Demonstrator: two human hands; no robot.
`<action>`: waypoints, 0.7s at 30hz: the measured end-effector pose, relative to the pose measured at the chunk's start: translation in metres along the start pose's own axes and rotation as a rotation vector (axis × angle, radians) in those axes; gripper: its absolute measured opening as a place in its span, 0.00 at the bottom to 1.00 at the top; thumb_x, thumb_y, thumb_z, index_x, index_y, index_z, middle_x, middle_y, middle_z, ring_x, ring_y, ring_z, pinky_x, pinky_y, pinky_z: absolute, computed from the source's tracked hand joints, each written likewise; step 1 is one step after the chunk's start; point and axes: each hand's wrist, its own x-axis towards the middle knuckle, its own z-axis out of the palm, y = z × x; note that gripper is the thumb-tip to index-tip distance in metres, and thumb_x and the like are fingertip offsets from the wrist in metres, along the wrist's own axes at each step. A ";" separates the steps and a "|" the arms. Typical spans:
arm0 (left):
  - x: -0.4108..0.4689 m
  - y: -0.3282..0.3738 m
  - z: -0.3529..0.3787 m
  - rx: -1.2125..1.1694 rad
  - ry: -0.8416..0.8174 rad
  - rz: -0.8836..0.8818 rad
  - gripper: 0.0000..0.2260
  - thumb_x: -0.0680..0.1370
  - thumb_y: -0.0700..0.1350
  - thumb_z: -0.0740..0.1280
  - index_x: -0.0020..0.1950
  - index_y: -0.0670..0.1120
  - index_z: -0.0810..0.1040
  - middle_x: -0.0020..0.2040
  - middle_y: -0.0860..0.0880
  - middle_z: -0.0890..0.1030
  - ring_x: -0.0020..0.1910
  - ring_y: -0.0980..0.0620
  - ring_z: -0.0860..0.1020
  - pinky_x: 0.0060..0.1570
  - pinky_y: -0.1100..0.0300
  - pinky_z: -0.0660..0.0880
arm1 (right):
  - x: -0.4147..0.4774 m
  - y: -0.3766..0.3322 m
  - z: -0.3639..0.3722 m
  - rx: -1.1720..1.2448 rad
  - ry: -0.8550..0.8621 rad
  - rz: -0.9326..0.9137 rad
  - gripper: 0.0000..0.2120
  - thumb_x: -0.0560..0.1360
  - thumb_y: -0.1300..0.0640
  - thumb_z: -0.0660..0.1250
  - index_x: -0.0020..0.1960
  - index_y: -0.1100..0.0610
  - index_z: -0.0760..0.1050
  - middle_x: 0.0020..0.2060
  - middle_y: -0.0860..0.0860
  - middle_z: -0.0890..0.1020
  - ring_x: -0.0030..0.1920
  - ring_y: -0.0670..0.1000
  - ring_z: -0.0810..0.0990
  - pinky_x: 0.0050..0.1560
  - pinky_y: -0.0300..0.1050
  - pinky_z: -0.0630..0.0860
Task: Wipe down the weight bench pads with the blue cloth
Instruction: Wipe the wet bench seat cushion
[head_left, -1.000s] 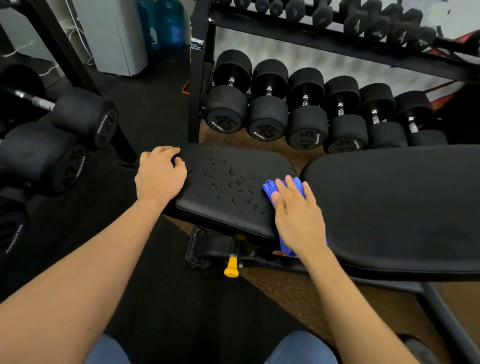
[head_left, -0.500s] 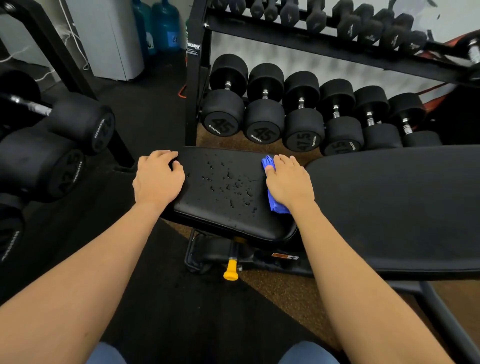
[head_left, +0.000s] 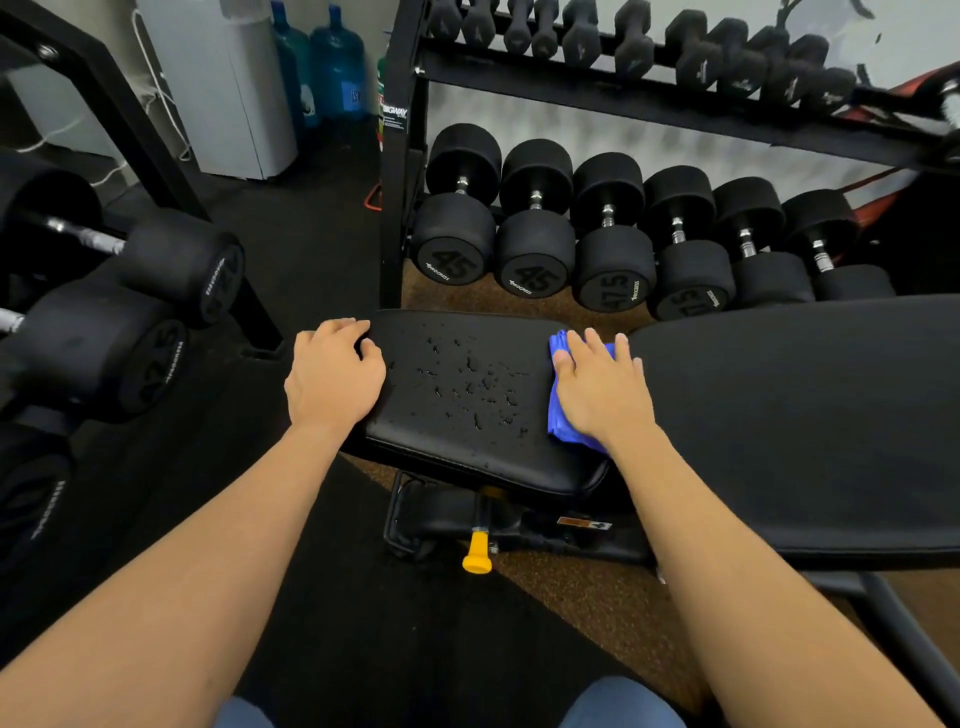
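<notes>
Flat under the right hand (head_left: 597, 389), crumpled blue cloth (head_left: 563, 431) on droplet-beaded black seat pad (head_left: 467, 457)

Seat pad (head_left: 467, 395) at centre, droplets (head_left: 470, 384) on it; left hand (head_left: 332, 376) on its 9 o'clock edge; right hand (head_left: 602, 395) atop cloth (head_left: 558, 426) at 3 o'clock; back pad (head_left: 805, 415) beyond; dumbbell rack (head_left: 597, 244) at 12 o'clock.

head view looks down, close over bench pad (head_left: 467, 395).
</notes>
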 end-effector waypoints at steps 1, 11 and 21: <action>0.000 0.000 0.000 -0.001 -0.002 -0.003 0.18 0.83 0.50 0.59 0.71 0.52 0.77 0.71 0.54 0.75 0.71 0.47 0.68 0.60 0.46 0.72 | 0.013 -0.003 0.000 -0.008 0.010 0.011 0.26 0.84 0.48 0.46 0.79 0.56 0.58 0.78 0.55 0.61 0.78 0.64 0.53 0.74 0.64 0.58; -0.002 0.001 -0.003 -0.014 -0.012 -0.017 0.18 0.83 0.50 0.60 0.71 0.52 0.76 0.72 0.53 0.74 0.71 0.46 0.67 0.60 0.46 0.72 | -0.070 -0.032 0.016 -0.106 -0.002 -0.190 0.31 0.82 0.43 0.38 0.78 0.54 0.62 0.77 0.53 0.64 0.77 0.61 0.59 0.72 0.59 0.64; 0.000 0.000 -0.001 -0.009 -0.004 -0.015 0.18 0.83 0.50 0.59 0.72 0.52 0.76 0.72 0.54 0.74 0.72 0.47 0.67 0.61 0.46 0.71 | 0.020 0.001 0.011 -0.068 0.001 0.053 0.40 0.73 0.46 0.29 0.74 0.60 0.63 0.74 0.57 0.66 0.72 0.66 0.63 0.70 0.65 0.64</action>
